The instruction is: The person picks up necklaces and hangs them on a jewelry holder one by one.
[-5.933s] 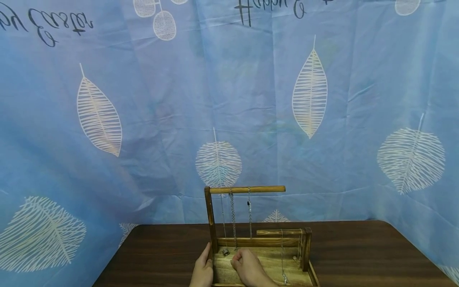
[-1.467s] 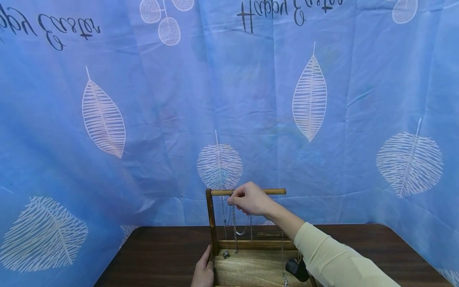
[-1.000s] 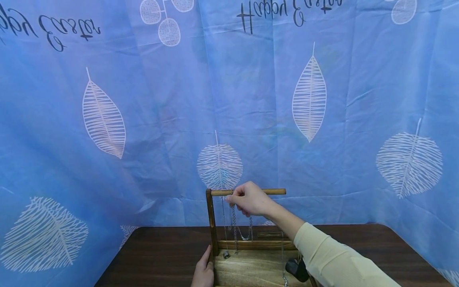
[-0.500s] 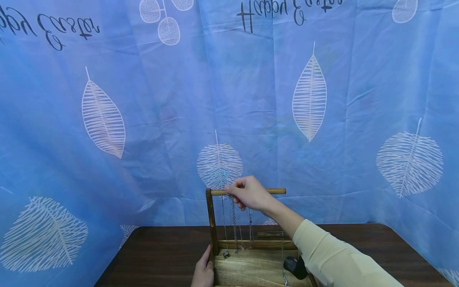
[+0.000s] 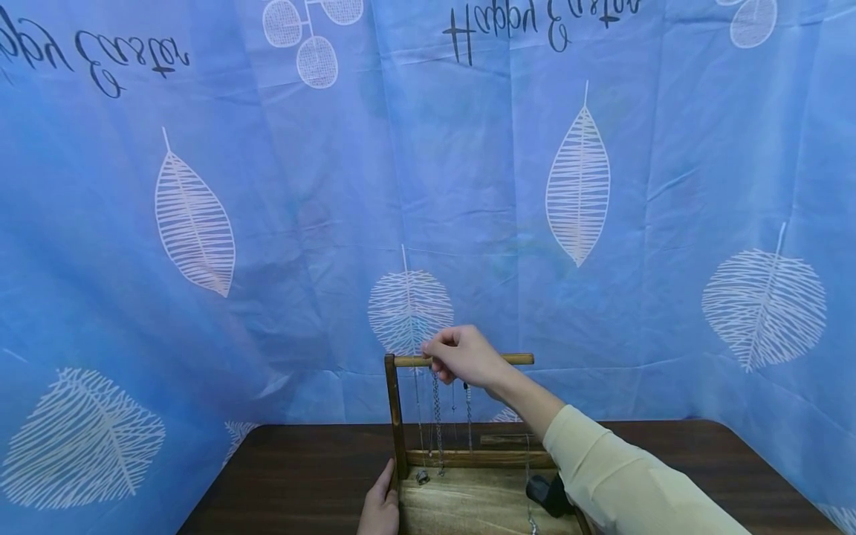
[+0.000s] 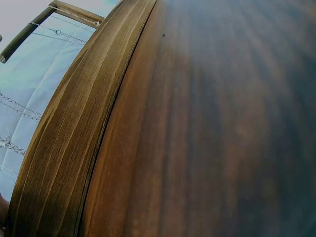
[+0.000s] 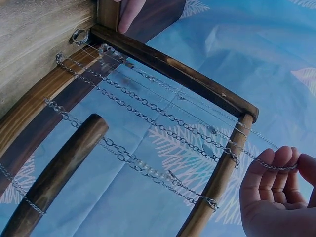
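My right hand (image 5: 464,357) is at the upper rod (image 5: 515,359) of a wooden jewelry stand (image 5: 392,416), pinching a thin silver necklace (image 7: 274,167) between thumb and fingertips. In the right wrist view that chain runs from my fingers over the rod, near the rod's joint with the post. Other chains hang from the same rod: a thick-linked one (image 5: 437,423) and a beaded one (image 5: 468,401). A ring-like pendant (image 5: 423,477) sits at the bottom of the leftmost chain. My left hand (image 5: 380,509) rests against the left side of the stand's tray, fingers extended.
The shallow wooden tray (image 5: 468,501) forms the stand's base. A lower rod (image 5: 504,440) on the right bears another chain (image 5: 527,468). A black wrist device (image 5: 548,494) under my right sleeve covers part of the tray. Behind the brown table (image 5: 301,461) hangs a blue cloth (image 5: 481,186).
My right hand has risen from the tray to the upper rod with the necklace, lately moving slightly higher. The necklace's dangling loop now hangs straighter among the other chains. My left hand stays put.
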`<state>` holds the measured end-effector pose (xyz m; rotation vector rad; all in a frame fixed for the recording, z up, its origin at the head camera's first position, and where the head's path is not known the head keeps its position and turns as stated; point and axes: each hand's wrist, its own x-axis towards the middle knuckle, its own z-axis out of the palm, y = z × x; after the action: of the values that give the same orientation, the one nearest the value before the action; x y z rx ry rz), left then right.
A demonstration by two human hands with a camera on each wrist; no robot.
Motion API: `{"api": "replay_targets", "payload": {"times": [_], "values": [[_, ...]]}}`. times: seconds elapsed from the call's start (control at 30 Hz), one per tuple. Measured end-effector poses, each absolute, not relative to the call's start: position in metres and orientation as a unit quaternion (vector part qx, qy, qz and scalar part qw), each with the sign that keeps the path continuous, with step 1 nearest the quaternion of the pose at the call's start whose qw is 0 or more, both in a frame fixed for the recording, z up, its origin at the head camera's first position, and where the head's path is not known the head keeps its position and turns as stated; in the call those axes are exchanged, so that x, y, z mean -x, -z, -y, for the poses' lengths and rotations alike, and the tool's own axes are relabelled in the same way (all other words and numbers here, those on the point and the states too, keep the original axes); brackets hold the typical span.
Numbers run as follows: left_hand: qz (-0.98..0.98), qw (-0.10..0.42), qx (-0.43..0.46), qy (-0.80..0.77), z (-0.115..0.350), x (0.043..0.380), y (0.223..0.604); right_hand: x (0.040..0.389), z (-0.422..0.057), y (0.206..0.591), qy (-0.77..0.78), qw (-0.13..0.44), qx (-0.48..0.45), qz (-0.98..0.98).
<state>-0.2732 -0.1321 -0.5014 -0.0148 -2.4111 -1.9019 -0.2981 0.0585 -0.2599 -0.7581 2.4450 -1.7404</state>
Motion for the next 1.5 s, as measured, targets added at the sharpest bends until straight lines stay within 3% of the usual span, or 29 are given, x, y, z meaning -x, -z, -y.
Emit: {"api": "replay_targets", "payload": {"times": [1.5], "values": [[0.787, 0.034, 0.018, 0.615, 0.132, 0.271, 0.500, 0.318, -0.120, 0.274, 0.569, -0.014, 0.169, -0.805]]}}
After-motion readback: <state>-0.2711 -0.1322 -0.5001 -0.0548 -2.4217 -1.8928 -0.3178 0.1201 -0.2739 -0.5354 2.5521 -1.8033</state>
